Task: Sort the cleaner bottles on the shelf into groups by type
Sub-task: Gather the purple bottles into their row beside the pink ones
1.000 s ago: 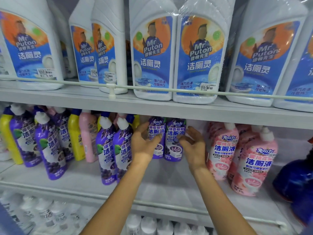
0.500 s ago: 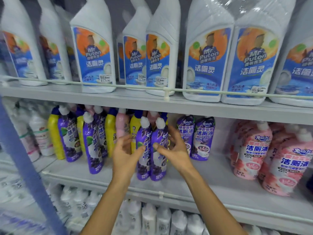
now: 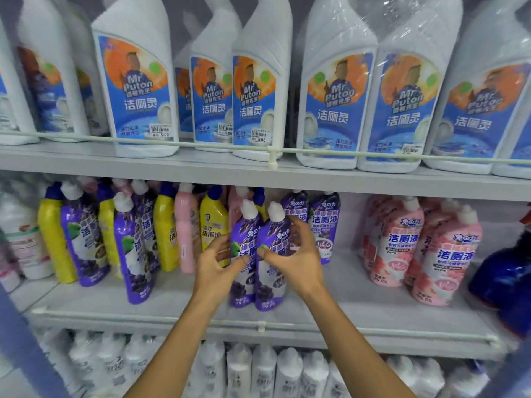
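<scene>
Two purple cleaner bottles stand side by side at the front middle of the middle shelf [image 3: 353,305]. My left hand [image 3: 217,264] grips the left purple bottle [image 3: 244,228], thumb on its front. My right hand [image 3: 300,255] grips the right purple bottle [image 3: 273,285], with its fingers round the far side. Two more purple bottles [image 3: 326,219] stand just behind. To the left is a mixed crowd of purple bottles [image 3: 132,254], yellow bottles [image 3: 214,218] and a pink bottle [image 3: 186,225]. Pink bottles [image 3: 399,242] are grouped on the right.
Big white Mr Puton bottles [image 3: 138,96] fill the top shelf behind a thin rail. A dark blue bottle [image 3: 505,282] sits at the far right. White bottles [image 3: 264,366] line the shelf below. A low rail [image 3: 258,326] runs along the middle shelf's front edge.
Both hands left the two rear purple bottles and moved left and forward onto the front pair. The view shifted left as well.
</scene>
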### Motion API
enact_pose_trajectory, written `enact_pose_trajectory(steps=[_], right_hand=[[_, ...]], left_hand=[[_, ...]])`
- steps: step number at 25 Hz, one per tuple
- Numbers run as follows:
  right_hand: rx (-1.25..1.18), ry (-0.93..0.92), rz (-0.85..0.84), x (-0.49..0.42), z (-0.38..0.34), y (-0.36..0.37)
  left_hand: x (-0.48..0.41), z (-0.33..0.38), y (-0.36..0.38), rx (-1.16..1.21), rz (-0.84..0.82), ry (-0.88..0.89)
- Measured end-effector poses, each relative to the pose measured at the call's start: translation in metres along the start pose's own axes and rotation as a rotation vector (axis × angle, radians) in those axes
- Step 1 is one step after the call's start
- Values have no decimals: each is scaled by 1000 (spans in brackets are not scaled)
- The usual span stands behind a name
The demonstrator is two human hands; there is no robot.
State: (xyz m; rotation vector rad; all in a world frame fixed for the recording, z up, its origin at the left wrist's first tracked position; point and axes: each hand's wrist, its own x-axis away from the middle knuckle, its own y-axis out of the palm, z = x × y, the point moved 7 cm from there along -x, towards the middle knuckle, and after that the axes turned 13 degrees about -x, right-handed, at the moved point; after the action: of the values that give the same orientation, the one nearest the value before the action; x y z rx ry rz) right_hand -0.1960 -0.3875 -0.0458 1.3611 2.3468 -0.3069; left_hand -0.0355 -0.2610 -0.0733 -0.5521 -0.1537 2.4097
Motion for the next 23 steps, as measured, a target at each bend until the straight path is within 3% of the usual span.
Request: enact_pose_trajectory(steps=[9, 17, 23], right_hand=[[216, -120, 260, 1, -3, -102], [246, 165, -36, 2, 63, -138], [351, 188, 83, -26, 77, -149]], left_hand=[[-7, 22, 98, 13, -194, 59], [-17, -1, 118, -232, -240, 50], [-33, -3, 130, -355, -299, 26]])
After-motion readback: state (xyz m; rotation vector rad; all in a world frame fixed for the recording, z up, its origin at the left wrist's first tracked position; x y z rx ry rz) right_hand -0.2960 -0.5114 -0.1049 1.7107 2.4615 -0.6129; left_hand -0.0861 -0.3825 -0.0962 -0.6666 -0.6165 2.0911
